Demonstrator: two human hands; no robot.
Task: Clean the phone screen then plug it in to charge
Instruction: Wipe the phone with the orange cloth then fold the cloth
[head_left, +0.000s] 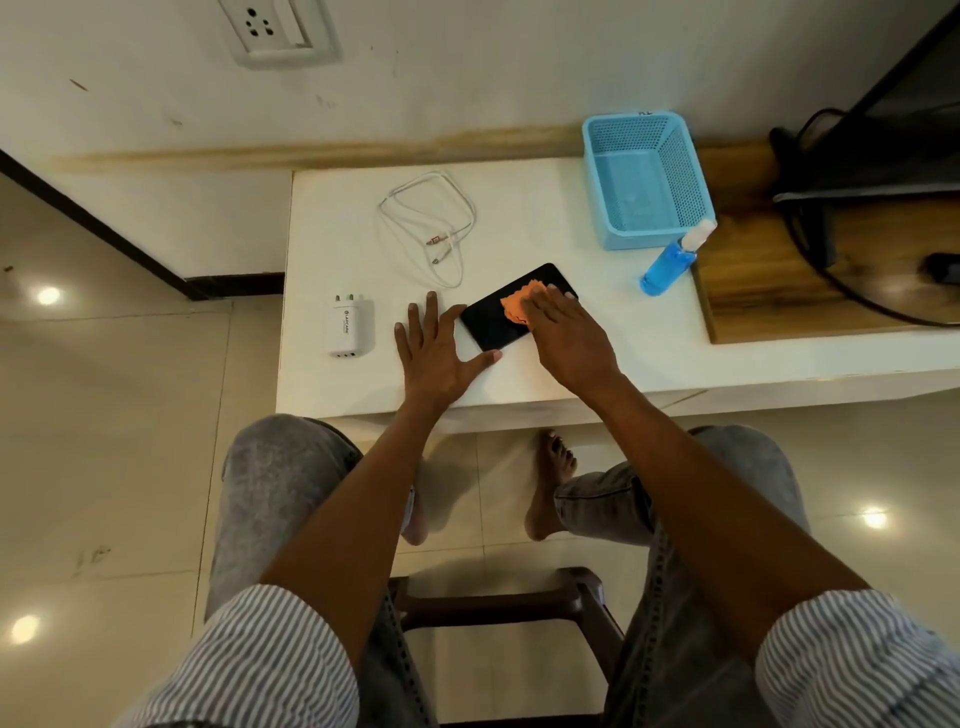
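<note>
A black phone (491, 319) lies screen-up and slanted on the white table (649, 338). An orange cloth (514, 306) sits on its screen, pressed down by the flat fingers of my right hand (563, 338). My left hand (436, 353) rests flat on the table at the phone's left end, fingers spread, thumb against the phone's near edge. A white charger adapter (349, 326) lies to the left. A coiled white cable (434, 228) lies farther back. A wall socket (275, 28) is at the top left.
A light blue mesh basket (647, 179) stands at the back right of the table, with a blue spray bottle (670, 262) lying beside it. A wooden surface (779, 280) with a black monitor base and cables is to the right. My knees and a stool are below.
</note>
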